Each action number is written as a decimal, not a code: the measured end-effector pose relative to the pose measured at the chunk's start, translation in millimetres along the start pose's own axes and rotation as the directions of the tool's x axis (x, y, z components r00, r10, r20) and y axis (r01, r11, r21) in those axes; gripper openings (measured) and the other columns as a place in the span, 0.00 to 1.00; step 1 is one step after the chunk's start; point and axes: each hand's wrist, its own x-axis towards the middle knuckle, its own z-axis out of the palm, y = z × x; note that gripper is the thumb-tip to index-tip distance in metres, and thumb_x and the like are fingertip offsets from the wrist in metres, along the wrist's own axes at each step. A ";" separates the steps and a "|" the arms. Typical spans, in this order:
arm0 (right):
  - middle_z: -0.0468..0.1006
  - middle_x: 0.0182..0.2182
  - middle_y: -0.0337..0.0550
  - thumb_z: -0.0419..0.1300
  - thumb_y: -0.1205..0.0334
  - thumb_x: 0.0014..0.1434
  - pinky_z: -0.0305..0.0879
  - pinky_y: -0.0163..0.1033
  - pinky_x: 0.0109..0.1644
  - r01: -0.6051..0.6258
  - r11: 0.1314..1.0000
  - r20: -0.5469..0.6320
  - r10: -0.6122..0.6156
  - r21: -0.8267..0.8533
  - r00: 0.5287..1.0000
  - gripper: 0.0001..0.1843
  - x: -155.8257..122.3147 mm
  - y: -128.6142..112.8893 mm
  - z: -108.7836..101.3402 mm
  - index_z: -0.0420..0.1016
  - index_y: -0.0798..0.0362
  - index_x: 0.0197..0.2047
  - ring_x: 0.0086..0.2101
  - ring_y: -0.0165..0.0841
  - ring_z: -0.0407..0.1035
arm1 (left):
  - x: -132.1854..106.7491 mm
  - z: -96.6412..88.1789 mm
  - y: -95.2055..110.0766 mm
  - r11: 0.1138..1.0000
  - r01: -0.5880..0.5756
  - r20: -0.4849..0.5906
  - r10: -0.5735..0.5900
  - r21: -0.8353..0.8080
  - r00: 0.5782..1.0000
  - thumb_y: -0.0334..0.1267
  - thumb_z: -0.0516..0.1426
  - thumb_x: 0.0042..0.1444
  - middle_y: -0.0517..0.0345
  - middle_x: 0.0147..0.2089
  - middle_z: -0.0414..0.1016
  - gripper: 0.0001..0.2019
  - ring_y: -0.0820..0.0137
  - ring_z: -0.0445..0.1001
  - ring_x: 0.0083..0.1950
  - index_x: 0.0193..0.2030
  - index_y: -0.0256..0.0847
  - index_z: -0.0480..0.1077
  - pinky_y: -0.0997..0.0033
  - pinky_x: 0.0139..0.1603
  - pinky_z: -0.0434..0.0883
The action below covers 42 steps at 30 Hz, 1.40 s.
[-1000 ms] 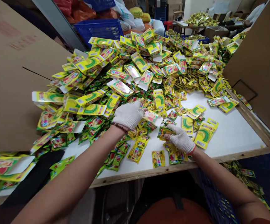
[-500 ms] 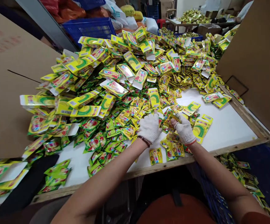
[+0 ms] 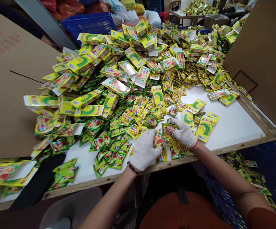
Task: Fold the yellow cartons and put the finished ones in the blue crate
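Note:
Both my hands wear white knit gloves. My left hand (image 3: 145, 149) is closed over a few small yellow and green sachets (image 3: 158, 140) near the table's front edge. My right hand (image 3: 182, 132) pinches a small stack of sachets (image 3: 169, 126) between thumb and fingers, just to the right of the left hand. More loose sachets (image 3: 177, 149) lie under and beside both hands. A big heap of flat yellow cartons (image 3: 114, 85) and sachets covers the white table (image 3: 233, 127) behind them.
Tall cardboard sheets stand at the left (image 3: 6, 89) and right (image 3: 264, 60) of the table. A wooden rim (image 3: 247, 144) edges the front. Blue crates sit at the back (image 3: 90, 24) and beside my right arm (image 3: 223, 203). Sachets lie spilled at the lower right (image 3: 249, 171).
My left hand has drawn back from the heap toward the front edge, pulling sachets with it. My right hand has stayed near the same spot, still gripping its stack.

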 end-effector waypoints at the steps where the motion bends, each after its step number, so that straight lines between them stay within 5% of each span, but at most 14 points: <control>1: 0.76 0.32 0.41 0.60 0.52 0.58 0.67 0.35 0.34 0.029 0.999 0.019 -0.028 -0.044 0.999 0.15 0.0 0.5 0.0 0.74 0.54 0.43 0.31 0.32 0.69 | -1.8 1.0 -1.1 1.000 -0.022 -0.015 0.021 -0.022 1.000 0.39 0.61 0.48 0.49 0.44 0.72 0.20 0.57 0.72 0.47 0.49 0.38 0.66 0.58 0.49 0.72; 9: 0.72 0.30 0.38 0.60 0.56 0.54 0.62 0.34 0.34 -0.031 0.990 0.137 0.050 -0.134 0.989 0.13 0.3 -6.1 -4.9 0.73 0.56 0.39 0.30 0.29 0.65 | -6.1 4.9 -16.7 0.979 -0.184 -0.193 0.165 -0.083 0.967 0.35 0.61 0.49 0.48 0.46 0.73 0.23 0.56 0.72 0.51 0.54 0.36 0.67 0.55 0.54 0.72; 15: 0.71 0.28 0.37 0.61 0.56 0.54 0.62 0.33 0.34 0.020 0.992 0.355 0.027 -0.128 0.935 0.10 1.9 -12.6 -9.9 0.74 0.56 0.32 0.30 0.28 0.64 | -14.0 10.6 -24.5 0.952 -0.290 -0.202 0.267 -0.096 0.942 0.34 0.61 0.51 0.43 0.53 0.72 0.27 0.55 0.72 0.54 0.59 0.36 0.65 0.54 0.56 0.72; 18: 0.72 0.30 0.38 0.61 0.51 0.55 0.63 0.33 0.31 -0.106 0.993 0.461 0.117 -0.050 0.880 0.16 3.6 -12.3 -16.6 0.75 0.56 0.38 0.28 0.29 0.67 | -13.2 7.4 -27.6 0.929 -0.348 -0.213 0.318 -0.124 0.924 0.34 0.61 0.51 0.44 0.52 0.73 0.27 0.55 0.72 0.54 0.59 0.38 0.66 0.53 0.57 0.72; 20: 0.74 0.31 0.40 0.61 0.51 0.55 0.64 0.34 0.32 -0.130 0.988 0.438 0.151 -0.078 0.886 0.18 4.4 -11.6 -18.4 0.76 0.57 0.42 0.29 0.30 0.68 | -12.3 6.2 -29.1 0.921 -0.368 -0.232 0.332 -0.132 0.914 0.35 0.61 0.51 0.43 0.52 0.73 0.28 0.55 0.72 0.54 0.60 0.38 0.66 0.53 0.56 0.72; 24: 0.77 0.36 0.43 0.62 0.58 0.55 0.64 0.37 0.42 0.020 0.950 0.244 0.060 -0.311 0.968 0.14 2.3 -10.3 -7.9 0.76 0.56 0.44 0.36 0.34 0.69 | -12.8 11.2 -27.7 0.920 -0.378 -0.246 0.345 -0.099 0.906 0.36 0.60 0.53 0.41 0.52 0.73 0.28 0.54 0.72 0.54 0.62 0.37 0.64 0.53 0.54 0.73; 27: 0.77 0.34 0.43 0.59 0.63 0.57 0.63 0.38 0.42 0.095 0.890 0.204 -0.002 -0.445 0.979 0.07 -1.0 -8.6 3.2 0.75 0.54 0.40 0.36 0.35 0.68 | -13.9 17.4 -23.5 0.933 -0.354 -0.248 0.330 -0.060 0.911 0.36 0.60 0.53 0.41 0.51 0.73 0.28 0.54 0.73 0.52 0.61 0.37 0.64 0.53 0.51 0.74; 33: 0.76 0.37 0.41 0.60 0.61 0.58 0.63 0.36 0.40 0.058 0.959 0.278 0.023 -0.277 0.960 0.14 -3.4 0.7 -8.5 0.73 0.54 0.47 0.36 0.33 0.68 | -12.8 15.6 -23.7 0.966 -0.260 -0.212 0.251 -0.016 0.945 0.36 0.61 0.52 0.43 0.50 0.74 0.26 0.54 0.72 0.52 0.59 0.39 0.65 0.48 0.54 0.71; 38: 0.73 0.28 0.38 0.59 0.64 0.57 0.61 0.35 0.37 0.052 0.951 0.155 -0.005 -0.303 0.988 0.05 -8.4 3.3 -6.5 0.75 0.55 0.31 0.32 0.31 0.65 | -12.7 14.5 -21.7 0.950 -0.311 -0.230 0.296 -0.032 0.927 0.37 0.59 0.55 0.42 0.53 0.73 0.28 0.55 0.72 0.54 0.63 0.39 0.61 0.53 0.54 0.72; 42: 0.76 0.30 0.41 0.57 0.71 0.54 0.63 0.39 0.43 0.107 0.938 0.202 -0.041 -0.329 0.978 0.08 -13.4 -3.1 8.2 0.77 0.54 0.31 0.34 0.34 0.68 | -12.2 17.6 -17.9 0.932 -0.362 -0.242 0.355 0.018 0.903 0.36 0.60 0.54 0.40 0.52 0.73 0.28 0.53 0.73 0.51 0.62 0.37 0.62 0.52 0.49 0.74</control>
